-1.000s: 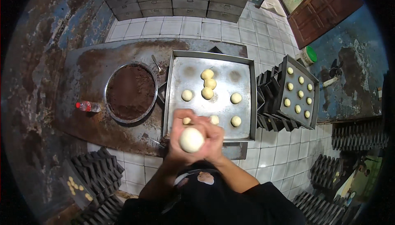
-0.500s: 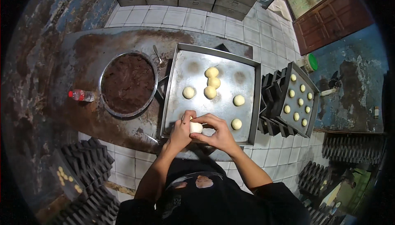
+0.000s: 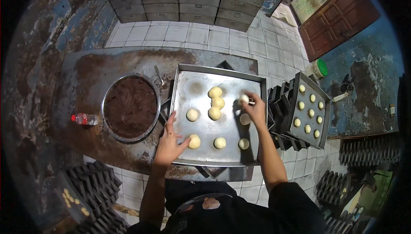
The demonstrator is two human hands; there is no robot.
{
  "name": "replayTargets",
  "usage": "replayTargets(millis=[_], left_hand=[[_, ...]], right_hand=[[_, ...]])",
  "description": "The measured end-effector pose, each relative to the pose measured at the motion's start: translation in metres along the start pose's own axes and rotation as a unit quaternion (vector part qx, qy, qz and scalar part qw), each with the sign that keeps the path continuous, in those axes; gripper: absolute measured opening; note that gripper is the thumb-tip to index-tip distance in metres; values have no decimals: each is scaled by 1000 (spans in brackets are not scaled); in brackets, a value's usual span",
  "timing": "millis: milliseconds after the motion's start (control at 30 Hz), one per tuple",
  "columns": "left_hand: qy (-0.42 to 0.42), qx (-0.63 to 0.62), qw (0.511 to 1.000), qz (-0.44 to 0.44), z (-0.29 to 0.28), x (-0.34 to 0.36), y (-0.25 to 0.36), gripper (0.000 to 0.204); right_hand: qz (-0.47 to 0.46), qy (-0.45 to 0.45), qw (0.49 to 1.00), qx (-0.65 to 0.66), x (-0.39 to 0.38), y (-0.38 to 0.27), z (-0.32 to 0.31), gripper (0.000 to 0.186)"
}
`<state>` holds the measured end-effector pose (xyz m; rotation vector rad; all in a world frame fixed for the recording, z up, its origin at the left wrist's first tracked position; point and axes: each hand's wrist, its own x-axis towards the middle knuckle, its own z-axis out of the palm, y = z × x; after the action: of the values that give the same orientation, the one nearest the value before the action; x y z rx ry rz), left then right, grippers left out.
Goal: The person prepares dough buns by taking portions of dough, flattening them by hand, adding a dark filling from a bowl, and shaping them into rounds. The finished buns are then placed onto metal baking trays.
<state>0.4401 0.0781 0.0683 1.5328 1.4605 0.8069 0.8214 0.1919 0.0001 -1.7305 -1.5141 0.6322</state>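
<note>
My right hand (image 3: 256, 108) is closed round a pale dough ball (image 3: 244, 99) above the right side of a large square metal baking tray (image 3: 219, 163). Its shadow falls on another dough ball (image 3: 245, 119) just below it. My left hand (image 3: 168, 145) has its fingers spread over the tray's near left edge. The left thumb tip is at the side of a dough ball (image 3: 194, 141); whether it presses on it I cannot tell. Two more near-row balls (image 3: 219, 143) sit to the right. Three yellower balls (image 3: 218, 102) touch in a column at mid-tray, with a single ball (image 3: 192, 114) to their left.
Left of the tray stands a metal basin (image 3: 130, 107) of dark brown filling, beside a spoon (image 3: 159, 75) and a red-capped bottle (image 3: 84, 119). A tilted tray of dough balls (image 3: 303, 118) tops a stack at the right. A green-lidded tub (image 3: 319, 68) stands beyond it.
My hands have parted from the ball they were shaping together. The right has moved right and farther away with a ball; the left has spread. Near-row balls now show. The view has shifted.
</note>
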Motion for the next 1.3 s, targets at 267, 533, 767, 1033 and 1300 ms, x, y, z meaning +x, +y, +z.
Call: replayTargets(millis=[267,533,767,1033,1300], left_hand=[[3,-33,996,-86,-8,-63,-50,91],[146,-55,985,-76,-22,-85,-71,56],[133,-71,983,-105,-31,-51,-44,28],[71,-251,956,-136,-18,-56,-68,33],[165,-372,897,-169,-34,-35,-30,46]], right_hand=[[-147,-67,895,-415,31,68,52,82],[-152,-129,972,-123,42,-18,23,53],[-436,-361,795,-219,-124,-104,96,19],[-92,-534,840,-40,-92,-120,117,30],[21,-304,914,268,-157,-244,134,26]])
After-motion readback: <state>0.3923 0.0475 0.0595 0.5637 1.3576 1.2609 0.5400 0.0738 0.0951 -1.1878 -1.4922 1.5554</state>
